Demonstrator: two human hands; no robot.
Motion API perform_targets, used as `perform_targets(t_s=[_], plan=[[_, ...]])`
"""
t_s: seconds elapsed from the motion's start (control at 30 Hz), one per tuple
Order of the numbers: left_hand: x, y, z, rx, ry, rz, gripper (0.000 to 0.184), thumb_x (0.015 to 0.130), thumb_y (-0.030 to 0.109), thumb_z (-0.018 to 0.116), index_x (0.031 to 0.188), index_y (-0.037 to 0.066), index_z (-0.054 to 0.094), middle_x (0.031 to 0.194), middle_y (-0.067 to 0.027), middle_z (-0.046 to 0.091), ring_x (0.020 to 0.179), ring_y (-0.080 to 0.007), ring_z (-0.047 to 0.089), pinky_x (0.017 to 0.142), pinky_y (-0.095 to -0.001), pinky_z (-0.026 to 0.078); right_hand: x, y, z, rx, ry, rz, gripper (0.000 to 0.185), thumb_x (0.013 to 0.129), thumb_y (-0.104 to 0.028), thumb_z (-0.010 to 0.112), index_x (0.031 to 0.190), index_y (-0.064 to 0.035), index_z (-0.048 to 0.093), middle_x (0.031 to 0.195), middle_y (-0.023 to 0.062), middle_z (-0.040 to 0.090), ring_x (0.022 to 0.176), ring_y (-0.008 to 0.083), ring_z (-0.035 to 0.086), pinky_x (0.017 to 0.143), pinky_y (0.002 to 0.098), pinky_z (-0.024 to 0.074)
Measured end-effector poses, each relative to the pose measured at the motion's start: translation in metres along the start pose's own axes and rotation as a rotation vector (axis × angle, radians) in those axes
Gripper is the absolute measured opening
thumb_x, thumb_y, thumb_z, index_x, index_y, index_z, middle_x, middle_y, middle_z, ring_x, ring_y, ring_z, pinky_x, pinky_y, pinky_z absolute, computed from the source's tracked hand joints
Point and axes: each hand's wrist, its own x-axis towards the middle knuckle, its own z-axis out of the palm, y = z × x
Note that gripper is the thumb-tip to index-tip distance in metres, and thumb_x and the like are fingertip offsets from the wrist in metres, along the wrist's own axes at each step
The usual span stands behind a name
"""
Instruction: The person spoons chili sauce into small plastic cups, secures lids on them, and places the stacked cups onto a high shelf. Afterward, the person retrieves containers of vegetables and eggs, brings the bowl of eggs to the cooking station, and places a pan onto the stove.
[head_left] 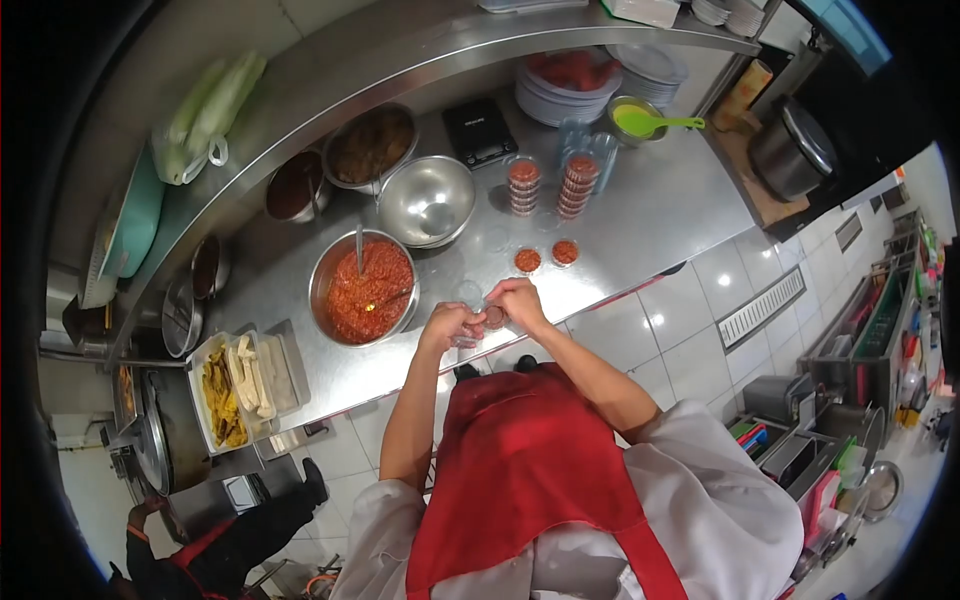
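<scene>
My left hand point(453, 326) is closed around thin clear plastic pieces point(468, 293), which look like lids for small cups. Close beside it, my right hand point(517, 300) has its fingers bent down onto a small clear sauce cup point(494, 318) with reddish filling. Whether a lid sits on that cup is too small to tell. Two filled cups of red sauce, one point(527, 261) left of the other point(565, 251), stand just beyond my hands. To the left is a steel bowl of chunky red sauce point(362, 290) with a spoon point(360, 245) in it.
Two stacks of filled cups, one point(523, 185) left of the other point(577, 185), stand farther back near clear empty cups point(604, 155). An empty steel bowl point(428, 200), black scale point(478, 132), plates point(565, 100) and food tub point(222, 395) surround the work area. Another person point(240, 535) is lower left.
</scene>
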Motion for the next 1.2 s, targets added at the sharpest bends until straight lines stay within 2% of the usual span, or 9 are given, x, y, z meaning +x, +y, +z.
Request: perform_targets(t_s=[0.1,0.2,0.23,0.43,0.63,0.73,0.87,1.03,1.2], plan=[[-0.001,-0.003,0.003,-0.004,0.014,0.048,0.022,0.083,0.011,0.084,0.090,0.002,0.065,0.077,-0.0133,0.070,0.067,-0.0250,0.070,0.057,-0.0423,0.058,-0.025,0.005,0.006,-0.332,0.190,-0.508,0.009,0.088,-0.002,0.063,0.091,0.0004,0.071,0.082,0.0127,0.065,0.074,0.0308,0.067,0.064,0.0372,0.0529],[-0.006,-0.011,0.011,-0.012,0.072,0.125,0.022,0.082,0.011,0.084,0.090,0.002,0.065,0.076,-0.0120,0.069,0.066,-0.0232,0.069,0.056,-0.0401,0.057,-0.044,0.008,0.004,-0.474,0.195,-0.609,0.010,0.093,-0.006,0.061,0.102,-0.0019,0.065,0.089,0.0173,0.060,0.080,0.0404,0.065,0.068,0.0453,0.0537],[-0.006,-0.015,0.012,-0.021,0.088,0.160,0.023,0.082,0.012,0.084,0.090,0.002,0.065,0.075,-0.0116,0.069,0.065,-0.0225,0.068,0.056,-0.0395,0.057,-0.044,0.006,0.002,-0.478,0.146,-0.561,0.013,0.094,-0.004,0.058,0.106,-0.0034,0.064,0.092,0.0187,0.062,0.083,0.0419,0.065,0.072,0.0494,0.0540],[-0.018,-0.032,0.021,-0.082,0.188,0.256,0.022,0.085,0.010,0.080,0.097,0.001,0.064,0.081,-0.0097,0.070,0.065,-0.0176,0.066,0.055,-0.0320,0.055,-0.035,0.004,-0.008,-0.365,0.027,-0.538,0.008,0.096,-0.004,0.060,0.103,-0.0013,0.063,0.090,0.0194,0.069,0.081,0.0379,0.069,0.071,0.0432,0.0551],[-0.025,-0.051,0.033,-0.235,0.284,0.353,0.020,0.086,0.004,0.076,0.103,0.000,0.065,0.087,-0.0089,0.071,0.067,-0.0159,0.066,0.054,-0.0293,0.053,-0.069,-0.019,-0.017,-0.132,-0.051,-0.061,0.011,0.094,-0.006,0.065,0.103,0.0002,0.063,0.082,0.0170,0.069,0.078,0.0341,0.070,0.070,0.0404,0.0538],[-0.022,-0.055,0.032,-0.288,0.289,0.386,0.020,0.086,0.003,0.076,0.102,0.001,0.065,0.087,-0.0093,0.071,0.066,-0.0160,0.066,0.053,-0.0288,0.052,-0.062,-0.006,-0.026,-0.310,0.000,-0.360,0.022,0.092,-0.008,0.069,0.111,0.0002,0.061,0.081,0.0152,0.068,0.076,0.0330,0.069,0.068,0.0400,0.0537],[-0.011,-0.058,0.033,-0.331,0.355,0.444,0.017,0.088,0.004,0.076,0.101,0.001,0.064,0.087,-0.0089,0.070,0.065,-0.0153,0.065,0.052,-0.0289,0.051,-0.037,-0.027,-0.079,-0.704,0.554,-0.588,0.050,0.087,-0.015,0.074,0.130,-0.0017,0.054,0.122,0.0207,0.058,0.110,0.0370,0.058,0.093,0.0499,0.0462],[-0.020,-0.078,0.048,-0.287,0.540,0.662,0.012,0.093,0.006,0.073,0.098,0.000,0.063,0.085,-0.0063,0.064,0.064,-0.0146,0.065,0.052,-0.0278,0.049,-0.016,-0.039,-0.117,-0.950,0.468,-0.306,0.080,0.081,-0.028,0.081,0.146,-0.0038,0.043,0.140,0.0188,0.046,0.126,0.0395,0.048,0.099,0.0579,0.0415],[-0.056,-0.085,0.066,-0.365,0.456,0.544,0.007,0.095,0.004,0.069,0.094,0.000,0.064,0.086,-0.0068,0.063,0.064,-0.0127,0.063,0.055,-0.0265,0.049,0.003,-0.022,-0.136,-0.970,0.334,-0.252,0.090,0.079,-0.031,0.084,0.151,-0.0047,0.038,0.144,0.0206,0.043,0.129,0.0417,0.046,0.102,0.0591,0.0411]])
